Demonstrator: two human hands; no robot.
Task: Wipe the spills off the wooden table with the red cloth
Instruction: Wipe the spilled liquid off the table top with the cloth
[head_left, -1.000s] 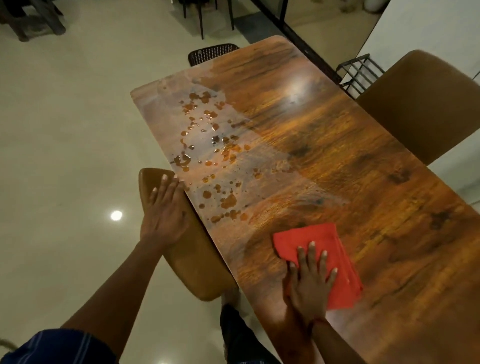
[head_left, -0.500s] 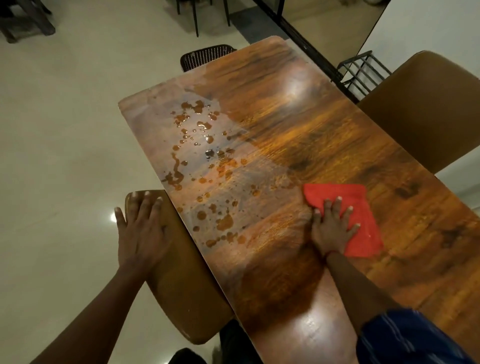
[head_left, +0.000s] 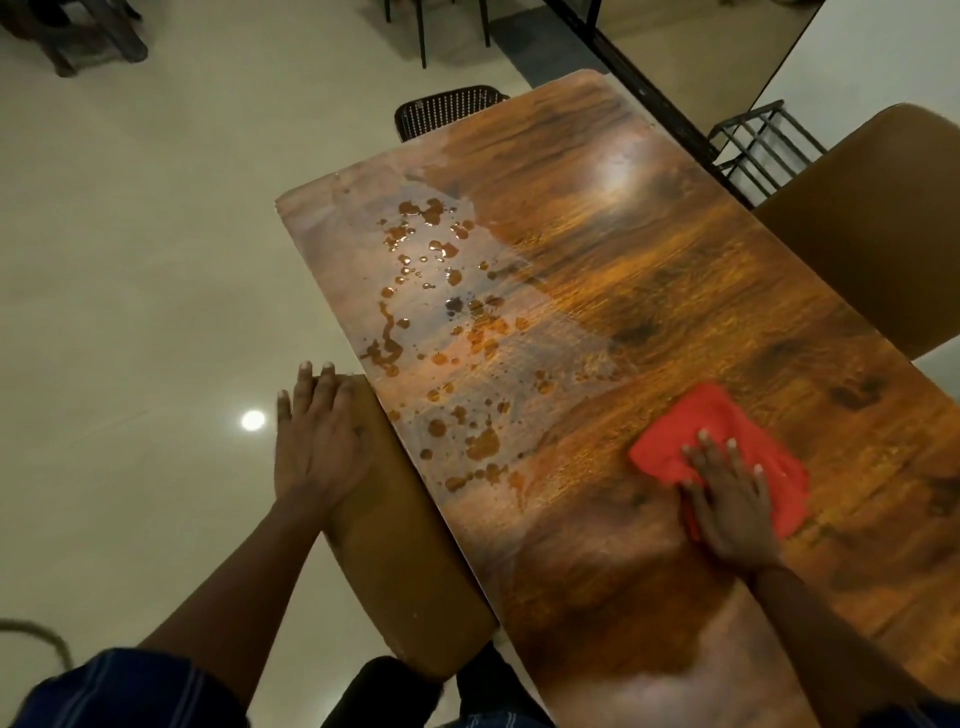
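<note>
Red cloth (head_left: 719, 441) lies on the right of the wooden table (head_left: 649, 291), pinned flat under the right hand (head_left: 730, 506) with fingers spread (for pressure). Spills (head_left: 441, 338) sit far-left. Left hand (head_left: 319, 436), open, braces on a chair (head_left: 405, 571).
</note>
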